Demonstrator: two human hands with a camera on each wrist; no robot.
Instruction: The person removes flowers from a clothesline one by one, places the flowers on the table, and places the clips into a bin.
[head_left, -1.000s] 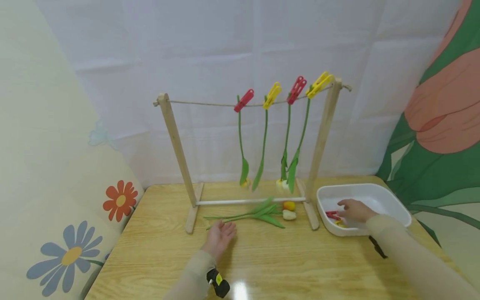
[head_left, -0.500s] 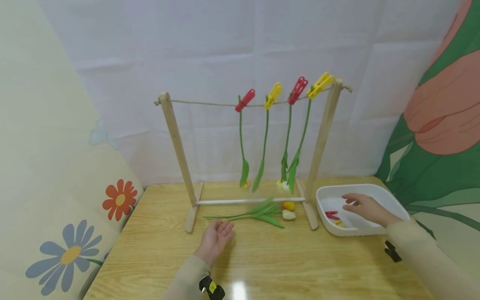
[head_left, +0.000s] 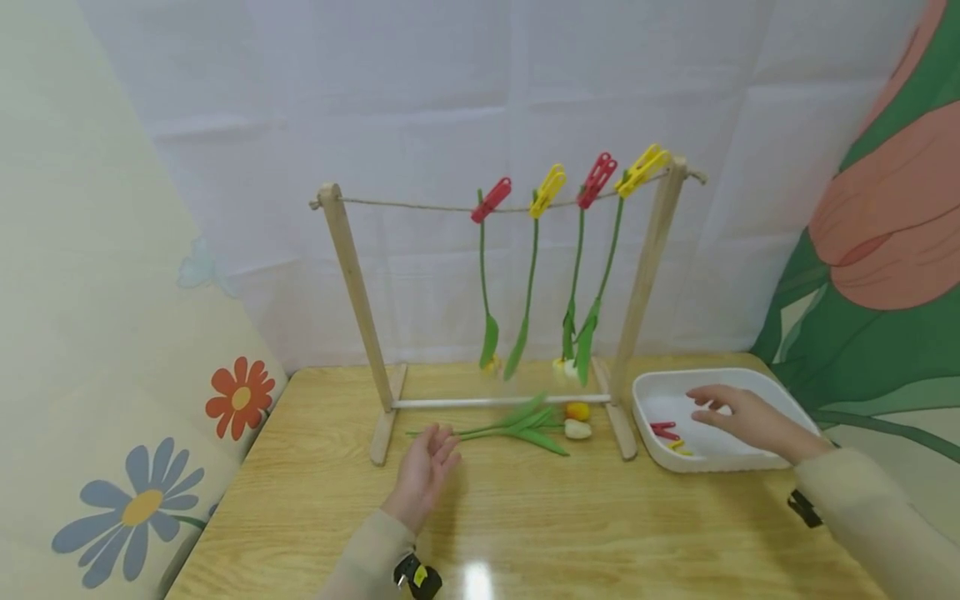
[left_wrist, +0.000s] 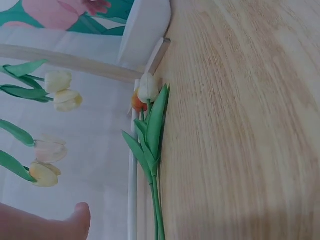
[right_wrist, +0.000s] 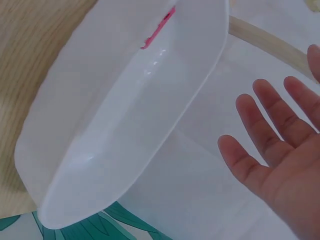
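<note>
My left hand (head_left: pixel 423 475) is palm up with relaxed fingers, its fingertips right at the stem ends of two artificial tulips. One has a white bloom (head_left: pixel 577 429), the other an orange bloom (head_left: pixel 577 412); they lie side by side, as the left wrist view shows with their green leaves (left_wrist: pixel 155 130). Over the white tray (head_left: pixel 652 454) hovers my right hand (head_left: pixel 738 417), holding nothing; the right wrist view shows its fingers (right_wrist: pixel 260 130) spread. In the tray are a red clothespin (head_left: pixel 664 430) and a yellow clothespin (head_left: pixel 679 447).
A wooden rack (head_left: pixel 348 283) with a string (head_left: pixel 412 206) stands behind the lying tulips. Several tulips hang head down from it, held by red and yellow clothespins (head_left: pixel 491 200). A white cloth (head_left: pixel 405 125) covers the wall behind the wooden table (head_left: pixel 540 525).
My right hand has risen from beside the clothespins and drawn back to the right, with nothing in it. My left hand has shifted slightly left along the tulip stems.
</note>
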